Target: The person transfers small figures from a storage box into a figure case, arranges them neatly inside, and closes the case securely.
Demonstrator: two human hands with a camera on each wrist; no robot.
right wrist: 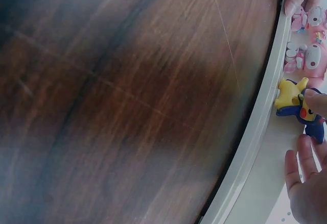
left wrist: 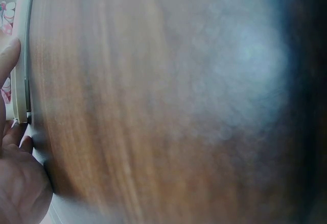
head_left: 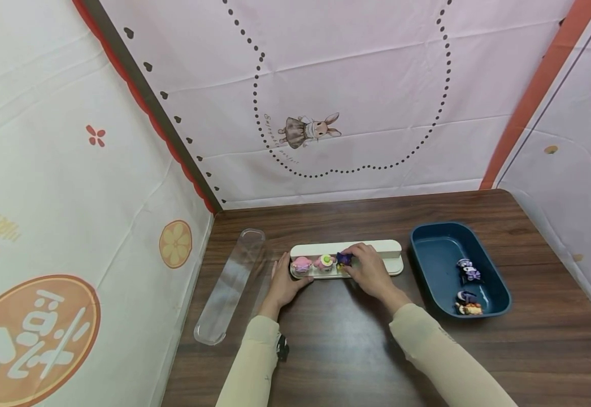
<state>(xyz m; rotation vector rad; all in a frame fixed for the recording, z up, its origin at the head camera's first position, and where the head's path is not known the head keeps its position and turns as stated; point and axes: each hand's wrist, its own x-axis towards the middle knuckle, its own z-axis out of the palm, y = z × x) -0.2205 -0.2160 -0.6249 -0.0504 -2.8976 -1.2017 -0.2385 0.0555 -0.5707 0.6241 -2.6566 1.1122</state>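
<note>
A long white display stand with rounded ends lies across the table. My left hand grips its left end, thumb along the front edge. Two pink figurines stand side by side on the stand, next to that hand. To their right, my right hand pinches a small yellow figurine with dark blue parts between thumb and fingers. Its feet are at the stand's surface in the right wrist view; whether it bears weight I cannot tell. The left wrist view catches only part of the left hand and the stand's edge.
On the right is a dark blue tray holding a purple-and-white figurine and a dark figurine with orange parts. A long clear plastic cover lies on the left. Cloth-covered walls border the wooden table.
</note>
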